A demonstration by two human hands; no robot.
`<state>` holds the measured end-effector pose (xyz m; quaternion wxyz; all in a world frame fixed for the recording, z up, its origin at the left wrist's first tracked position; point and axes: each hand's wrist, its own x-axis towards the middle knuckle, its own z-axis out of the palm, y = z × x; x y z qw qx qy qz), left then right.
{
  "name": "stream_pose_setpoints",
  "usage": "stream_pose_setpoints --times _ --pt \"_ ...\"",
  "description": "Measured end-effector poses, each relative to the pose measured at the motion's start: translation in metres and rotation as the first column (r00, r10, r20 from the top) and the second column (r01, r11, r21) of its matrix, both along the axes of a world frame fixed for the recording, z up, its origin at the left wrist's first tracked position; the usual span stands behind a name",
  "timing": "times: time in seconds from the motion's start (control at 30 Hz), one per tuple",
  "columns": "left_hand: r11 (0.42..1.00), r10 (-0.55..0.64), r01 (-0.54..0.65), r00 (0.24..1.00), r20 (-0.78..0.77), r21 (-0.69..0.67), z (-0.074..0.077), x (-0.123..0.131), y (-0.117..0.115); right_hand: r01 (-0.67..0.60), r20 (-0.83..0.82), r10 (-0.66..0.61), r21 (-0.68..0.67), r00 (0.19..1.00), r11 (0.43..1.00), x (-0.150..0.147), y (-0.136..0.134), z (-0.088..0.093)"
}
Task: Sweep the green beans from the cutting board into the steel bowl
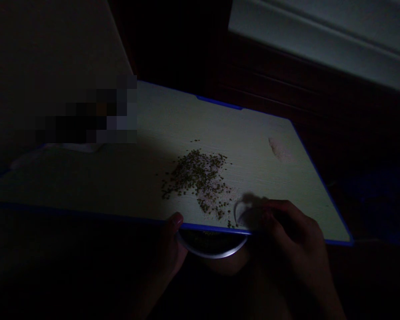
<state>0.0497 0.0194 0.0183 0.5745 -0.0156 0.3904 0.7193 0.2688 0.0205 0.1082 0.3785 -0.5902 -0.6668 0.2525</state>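
Observation:
Dark seeds or grains (196, 171) mixed with paler grains lie in a loose pile on a pale, blue-edged folding table (146, 178). Below the front edge is a metal-rimmed bowl (213, 255) with dark contents, partly hidden by the tabletop. My left hand (175, 242) grips this bowl at its left side, its thumb up by the table edge. Over the edge on the right, my right hand (295, 233) is closed in a pinch on what looks like a small spoon (238, 213). Its rounded end touches the tabletop beside the pile. Dim light hides much of both hands.
A small pale heap of grains (278, 149) lies near the table's right side. At the far left, a blurred-out dark item (86, 118) stands on the table. A pale ledge (320, 40) crosses the upper right, and something blue (383, 200) is at the right.

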Motion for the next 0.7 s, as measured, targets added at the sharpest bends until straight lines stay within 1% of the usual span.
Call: stream_pose_setpoints --times 0.07,0.2,0.33,0.5,0.6,0.7 --pt "1.000 -0.017 0.016 1.000 0.023 0.010 -0.0002 0.0004 -0.0005 0.003 -0.007 -0.003 -0.003 1.000 1.000 -0.0004 -0.0003 0.0009" --pt "0.999 -0.004 0.005 1.000 -0.018 0.047 0.0015 0.0018 0.0001 -0.005 0.000 0.005 -0.006 1.000 1.000 -0.0008 -0.0014 0.0016" --pt "1.000 -0.010 0.010 1.000 0.025 0.016 0.0027 0.0012 0.0008 -0.021 0.002 0.021 -0.006 1.000 1.000 -0.0008 -0.0013 0.0006" --pt "0.997 -0.076 0.075 0.997 0.029 0.027 0.0009 -0.0009 0.0001 -0.007 -0.013 0.006 -0.009 1.000 1.000 -0.0017 0.0000 -0.0004" --pt "0.999 -0.046 0.046 0.999 0.001 0.023 0.0007 -0.0012 -0.0006 -0.032 0.005 0.032 0.001 0.999 0.999 -0.0018 0.0003 -0.0002" --pt "1.000 -0.013 0.013 1.000 0.016 -0.005 0.0032 -0.0008 -0.0011 -0.047 0.022 0.047 0.012 0.999 0.999 -0.0020 -0.0001 0.0007"
